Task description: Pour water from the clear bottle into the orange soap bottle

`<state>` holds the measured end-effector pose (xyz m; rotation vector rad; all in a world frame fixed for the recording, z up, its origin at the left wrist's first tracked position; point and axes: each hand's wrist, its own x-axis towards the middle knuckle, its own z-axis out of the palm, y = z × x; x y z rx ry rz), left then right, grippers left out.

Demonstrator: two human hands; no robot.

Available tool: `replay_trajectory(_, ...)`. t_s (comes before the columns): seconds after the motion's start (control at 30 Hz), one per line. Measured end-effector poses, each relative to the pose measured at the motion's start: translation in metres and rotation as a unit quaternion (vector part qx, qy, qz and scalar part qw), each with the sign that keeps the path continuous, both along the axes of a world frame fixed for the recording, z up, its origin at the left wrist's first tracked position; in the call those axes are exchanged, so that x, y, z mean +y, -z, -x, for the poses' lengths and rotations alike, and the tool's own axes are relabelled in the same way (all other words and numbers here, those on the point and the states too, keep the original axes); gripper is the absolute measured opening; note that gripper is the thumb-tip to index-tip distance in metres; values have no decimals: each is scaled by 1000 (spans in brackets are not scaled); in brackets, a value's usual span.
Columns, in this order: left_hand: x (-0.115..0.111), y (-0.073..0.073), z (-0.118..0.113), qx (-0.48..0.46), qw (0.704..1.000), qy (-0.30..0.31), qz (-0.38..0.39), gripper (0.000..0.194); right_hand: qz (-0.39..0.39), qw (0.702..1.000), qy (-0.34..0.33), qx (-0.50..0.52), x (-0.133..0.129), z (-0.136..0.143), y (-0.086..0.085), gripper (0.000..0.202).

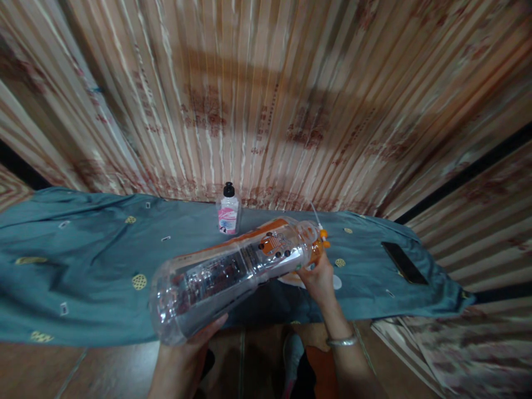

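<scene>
A large clear plastic bottle (245, 266), with a printed label showing an orange cartoon figure, lies tilted in the air between both hands. Its wide base points to the lower left and its orange cap end to the right. My left hand (187, 349) supports the base from below, most of its fingers hidden behind the plastic. Around the neck, my right hand (320, 277) is closed just under the orange cap (323, 238). A thin white tube (316, 214) sticks up from the cap.
A small bottle (228, 213) with a black cap and pink label stands at the cloth's back edge. To the right lies a black phone (404, 262). Something white (337, 282) shows behind my right hand. A teal cloth (100, 266) covers the table; pleated curtains (249, 111) hang behind.
</scene>
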<state>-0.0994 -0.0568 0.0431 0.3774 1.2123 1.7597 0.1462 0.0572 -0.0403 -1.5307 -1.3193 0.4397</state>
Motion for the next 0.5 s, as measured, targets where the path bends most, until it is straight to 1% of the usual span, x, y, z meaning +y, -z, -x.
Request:
replay_trajectory(0.17, 0, -8, 0, 3, 1000, 10, -4, 94, -8, 1000, -5, -1, -1, 0, -1, 50)
replay_trajectory(0.37, 0, -7, 0, 4, 1000, 16, -9, 97, 2, 1000, 0, -1, 0, 0, -2, 56)
replay_trajectory(0.5, 0, -6, 0, -2, 1000, 18, -4, 94, 10, 1000, 5, 1, -1, 2, -5, 58)
